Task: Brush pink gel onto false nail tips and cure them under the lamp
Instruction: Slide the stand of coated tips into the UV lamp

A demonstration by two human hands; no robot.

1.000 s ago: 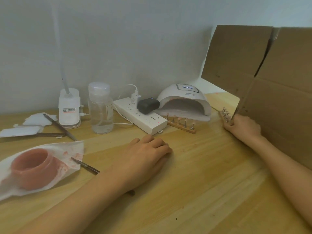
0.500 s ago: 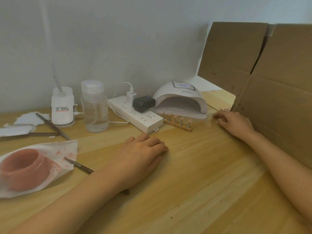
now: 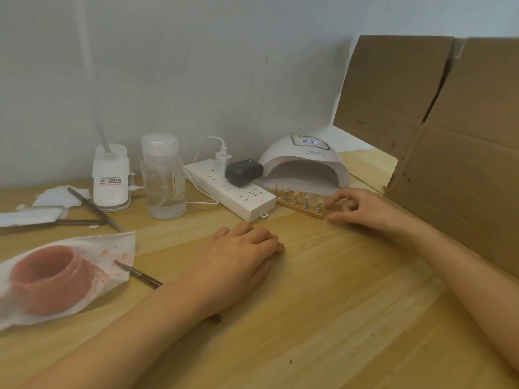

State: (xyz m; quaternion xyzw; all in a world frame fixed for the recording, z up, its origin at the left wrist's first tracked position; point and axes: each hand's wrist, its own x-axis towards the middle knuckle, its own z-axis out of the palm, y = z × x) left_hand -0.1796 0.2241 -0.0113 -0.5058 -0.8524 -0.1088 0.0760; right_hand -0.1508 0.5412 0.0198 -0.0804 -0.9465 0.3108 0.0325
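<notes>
Wood surface (image 3: 337,304) fills the view. Cardboard sheet (image 3: 463,150) stands along the edge, 2 to 4 o'clock.

Left hand (image 3: 238,262) is near centre, palm down flat on the surface, fingers (image 3: 261,237) relaxed and close together, holding nothing. Its wrist lies over the brush (image 3: 137,273), whose bristle end points to 10 o'clock toward the tissue (image 3: 123,242).

Right hand (image 3: 365,209) is at 2 o'clock. Its fingers (image 3: 334,198) are curled, with forefinger and thumb narrow on either side of the near end of the wood strip (image 3: 297,206). Cannot tell if they touch it.

Lamp (image 3: 304,164) is at 1 o'clock with its mouth facing the strip. Power strip (image 3: 230,192) is at 12, clear bottle (image 3: 164,178) at 11. The open pink gel jar (image 3: 47,279) sits on the tissue at 9.

The strip lies just in front of the lamp mouth, carrying a row of small metal stands with pinkish nail tips (image 3: 306,195) on top.

Handling guess: the strip is light, stiff and thin. The tips are tiny, only perched, easily knocked, and the gel may be wet and smear. Best hold is the bare wood end, low on the edges, clear of the tips. Keep it level and slide it toward 12 into the lamp.
</notes>
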